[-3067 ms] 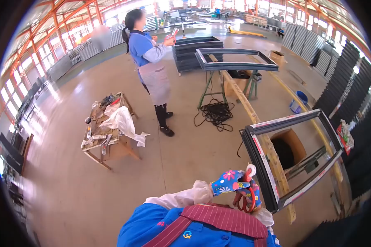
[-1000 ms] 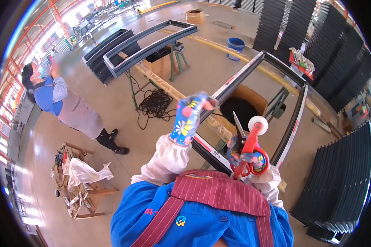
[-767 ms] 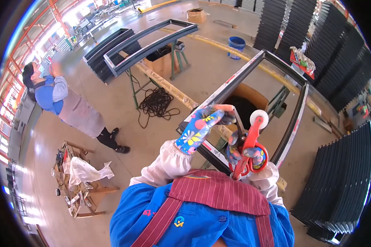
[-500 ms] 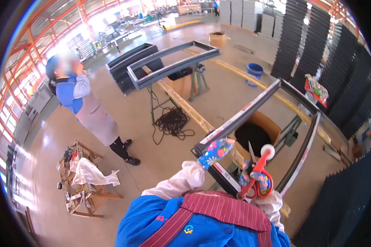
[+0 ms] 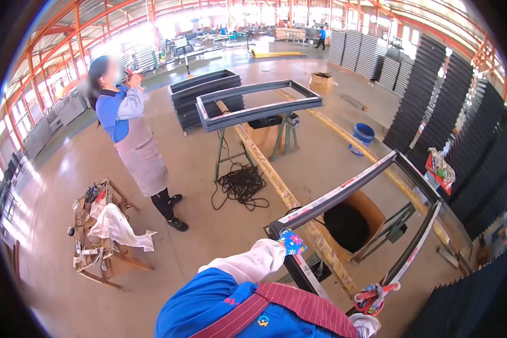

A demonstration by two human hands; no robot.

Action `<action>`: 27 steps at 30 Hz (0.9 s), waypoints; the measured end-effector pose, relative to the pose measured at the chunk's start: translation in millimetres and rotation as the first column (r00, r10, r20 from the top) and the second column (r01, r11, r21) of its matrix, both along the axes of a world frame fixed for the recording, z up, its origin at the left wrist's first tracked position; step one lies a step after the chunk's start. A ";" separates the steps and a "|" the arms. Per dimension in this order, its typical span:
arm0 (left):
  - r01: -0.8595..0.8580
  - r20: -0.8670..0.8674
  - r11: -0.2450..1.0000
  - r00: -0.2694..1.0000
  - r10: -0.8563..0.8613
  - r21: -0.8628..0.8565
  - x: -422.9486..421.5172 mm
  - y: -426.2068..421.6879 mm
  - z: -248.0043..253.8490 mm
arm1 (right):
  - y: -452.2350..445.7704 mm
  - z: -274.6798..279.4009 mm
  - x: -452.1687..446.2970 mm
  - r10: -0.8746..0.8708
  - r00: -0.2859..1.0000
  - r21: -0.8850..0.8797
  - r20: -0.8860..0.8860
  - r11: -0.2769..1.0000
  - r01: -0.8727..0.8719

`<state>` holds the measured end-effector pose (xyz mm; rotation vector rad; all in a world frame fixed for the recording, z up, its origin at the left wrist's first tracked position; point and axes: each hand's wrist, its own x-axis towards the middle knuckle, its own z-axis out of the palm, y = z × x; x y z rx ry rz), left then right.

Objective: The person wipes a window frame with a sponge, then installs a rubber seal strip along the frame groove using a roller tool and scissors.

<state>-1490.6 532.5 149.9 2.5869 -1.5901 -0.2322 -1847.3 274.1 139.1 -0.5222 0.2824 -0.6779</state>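
Observation:
My left hand (image 5: 292,242), in a blue flowered glove, lies on the near left corner of a dark rectangular frame (image 5: 349,194) with white and red strips. Its fingers are partly hidden, so I cannot tell how they close. At the frame's near right side is my right hand (image 5: 366,297), also gloved, closed around red-handled scissors (image 5: 376,306) and a red tool with a white roller (image 5: 395,286). The frame rests on long wrapped beams (image 5: 270,173).
A person (image 5: 130,135) stands ahead left, hands raised. Nearby are a wooden table (image 5: 104,239) with a white cloth, a second frame (image 5: 259,112) on green trestles, black cord (image 5: 240,186), a cardboard box (image 5: 372,211), a blue bucket (image 5: 362,138) and stacked dark profiles (image 5: 419,93).
The view has tilted up. My left hand has come down onto the frame's corner, and my right hand has moved lower and to the right with the scissors and roller tool.

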 end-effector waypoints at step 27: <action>-0.170 0.030 0.945 0.982 0.186 -0.280 19.3 -13.8 -27.6 | 7.3 45.3 5.3 -0.023 0.998 -0.002 -0.053 1.000 0.023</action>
